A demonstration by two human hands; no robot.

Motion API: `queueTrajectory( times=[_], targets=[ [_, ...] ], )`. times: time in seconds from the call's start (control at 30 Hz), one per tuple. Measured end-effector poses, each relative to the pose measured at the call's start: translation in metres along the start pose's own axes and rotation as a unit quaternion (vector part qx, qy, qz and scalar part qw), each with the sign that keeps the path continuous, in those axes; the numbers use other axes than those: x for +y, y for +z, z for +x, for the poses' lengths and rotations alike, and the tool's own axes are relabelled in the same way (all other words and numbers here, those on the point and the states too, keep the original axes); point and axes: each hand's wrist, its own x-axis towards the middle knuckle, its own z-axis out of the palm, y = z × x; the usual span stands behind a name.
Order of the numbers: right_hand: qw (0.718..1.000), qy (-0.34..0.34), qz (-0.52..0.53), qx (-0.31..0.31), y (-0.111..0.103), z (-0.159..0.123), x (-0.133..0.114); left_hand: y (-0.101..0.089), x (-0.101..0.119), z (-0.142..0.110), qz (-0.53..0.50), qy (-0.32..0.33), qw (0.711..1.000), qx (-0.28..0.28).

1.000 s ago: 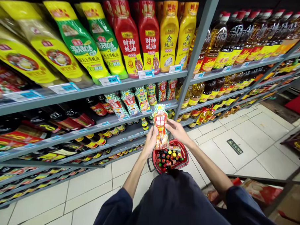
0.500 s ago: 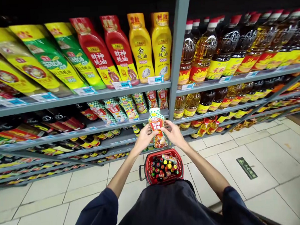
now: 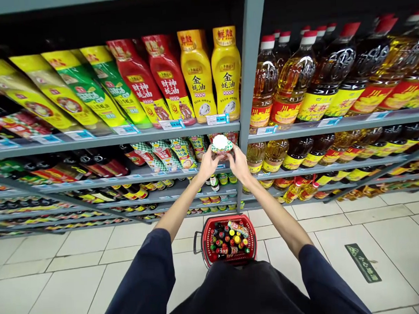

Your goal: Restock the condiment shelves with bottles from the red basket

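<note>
Between my two hands is an oyster sauce bottle point(image 3: 222, 146), tipped so that its white cap end faces up at me; most of its body is hidden from view. My left hand point(image 3: 209, 163) closes on its left side and my right hand point(image 3: 238, 164) on its right side. They hold it at the front of the second shelf. Behind and left of it stand similar green-checked sauce bottles point(image 3: 162, 154). Below my hands, a red shopping basket point(image 3: 204, 240) on the floor holds several sauce bottles with red, yellow and green caps.
Yellow oyster sauce bottles point(image 3: 226, 75) and red ones point(image 3: 169, 80) line the shelf above. A grey upright post point(image 3: 248, 58) divides them from large oil bottles point(image 3: 289, 81) on the right. A green floor sign point(image 3: 363, 263) lies on the pale tiles point(image 3: 302, 224).
The bottle has gone from upright with its front label visible to cap end toward me. Both hands have moved slightly up, closer to the shelf, still holding it.
</note>
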Motion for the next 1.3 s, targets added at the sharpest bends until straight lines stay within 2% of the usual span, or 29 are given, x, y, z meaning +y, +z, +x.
queueTrajectory(
  times=[0.17, 0.33, 0.5, 0.8, 0.9, 1.1, 1.3],
  targets=[
    [0.998, 0.055, -0.026, 0.004, 0.018, -0.001, 0.012, 0.016, -0.027, 0.004, -0.032, -0.020, 0.999, 0.007],
    [0.990, 0.126, -0.063, -0.007, 0.036, -0.012, 0.020, 0.033, -0.052, 0.008, -0.100, -0.045, 0.994, -0.026],
    [0.983, 0.151, -0.102, -0.004, 0.046, -0.023, 0.020, 0.049, -0.072, 0.017, -0.152, -0.065, 0.986, -0.023],
    [0.979, 0.173, -0.106, -0.003, 0.061, -0.021, 0.022, 0.055, -0.063, 0.021, -0.170, -0.070, 0.983, -0.015],
    [0.975, 0.195, -0.106, 0.001, 0.067, -0.026, 0.024, 0.054, -0.063, 0.011, -0.144, -0.075, 0.987, -0.003],
    [0.963, 0.246, -0.107, 0.000, 0.076, -0.032, 0.025, 0.056, -0.070, -0.007, -0.056, -0.107, 0.990, 0.067],
    [0.958, 0.273, -0.088, -0.008, 0.080, -0.038, 0.023, 0.062, -0.069, -0.003, -0.031, -0.101, 0.993, 0.061]
  ],
)
